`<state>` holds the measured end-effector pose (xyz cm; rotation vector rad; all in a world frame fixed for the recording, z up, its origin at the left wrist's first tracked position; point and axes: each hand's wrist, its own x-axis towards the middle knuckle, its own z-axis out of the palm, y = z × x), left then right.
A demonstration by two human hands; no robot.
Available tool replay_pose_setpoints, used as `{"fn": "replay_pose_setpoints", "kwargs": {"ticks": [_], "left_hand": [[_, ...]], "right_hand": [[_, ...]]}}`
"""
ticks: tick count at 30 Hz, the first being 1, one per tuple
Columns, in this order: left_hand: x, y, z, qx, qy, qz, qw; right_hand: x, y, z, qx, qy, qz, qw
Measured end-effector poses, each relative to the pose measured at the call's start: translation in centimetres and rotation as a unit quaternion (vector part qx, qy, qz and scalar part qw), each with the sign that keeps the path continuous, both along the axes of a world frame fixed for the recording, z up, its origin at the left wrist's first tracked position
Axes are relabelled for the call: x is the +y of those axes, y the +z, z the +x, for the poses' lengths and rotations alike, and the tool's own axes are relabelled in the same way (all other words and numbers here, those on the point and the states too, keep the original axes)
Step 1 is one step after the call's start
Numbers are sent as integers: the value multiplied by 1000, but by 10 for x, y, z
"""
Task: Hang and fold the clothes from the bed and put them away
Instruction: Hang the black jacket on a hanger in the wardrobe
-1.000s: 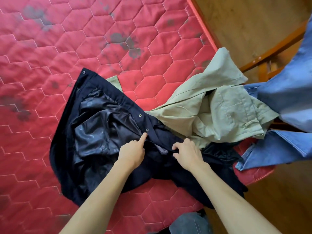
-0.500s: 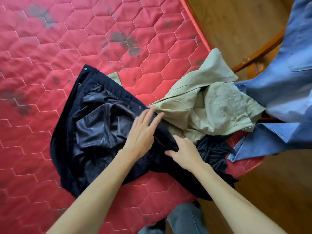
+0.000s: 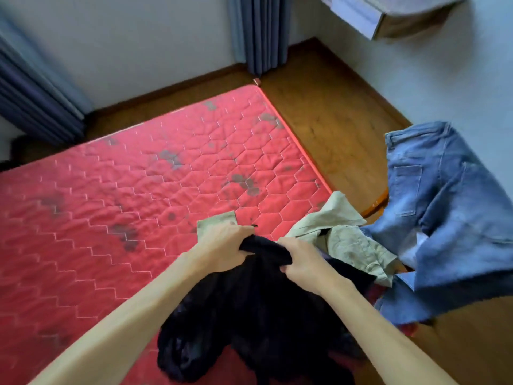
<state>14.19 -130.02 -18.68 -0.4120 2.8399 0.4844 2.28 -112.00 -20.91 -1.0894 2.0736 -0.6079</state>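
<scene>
A red quilted bed [image 3: 125, 190] fills the left of the view. Near its right corner a black jacket [image 3: 249, 315] is bunched and lifted, hanging in loose folds over the mattress. Held only by two small handfuls, it could slip free. It could also drag along the khaki garment [image 3: 341, 240] that touches it on the right. Blue jeans [image 3: 444, 218] are draped beyond the bed's corner, far right, and a tug on the pile might pull them down. The left hand [image 3: 222, 245] has its fingers [image 3: 236, 240] curled tight, clamped on the jacket's top edge. The right hand [image 3: 302, 259], close beside it, grips the same edge with its fingers folded round the cloth.
</scene>
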Motion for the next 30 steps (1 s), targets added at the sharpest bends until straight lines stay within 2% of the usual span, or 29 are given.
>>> {"fn": "replay_pose_setpoints", "kwargs": {"ticks": [5,9,14,17,19,21,23,25,27,30], "left_hand": [[-25,114,27,74,68,-3,995],[-21,177,44,186,43,-7,982],[5,259,36,361,2,-17,932],[18,304,25,449,19,-21,893],[27,331,17,510,46,-5,859],[34,353,10,544,58,5,837],[42,372,4,550,63,-10,833],[52,389,-1,563,50,-33,824],[63,404,-3,576,32,-52,815],[70,418,4,576,44,-85,812]], "right_hand": [[1,48,-16,112,-2,43,993],[11,85,-29,90,-23,16,996],[19,133,-15,118,-67,-79,988],[31,142,5,116,-96,-115,982],[37,139,12,58,-140,-113,982],[39,141,15,-29,-130,-82,988],[39,153,23,-115,-82,10,990],[31,152,30,-193,-62,75,976],[18,144,40,-161,-84,54,982],[-7,140,33,-19,-205,-116,972]]}}
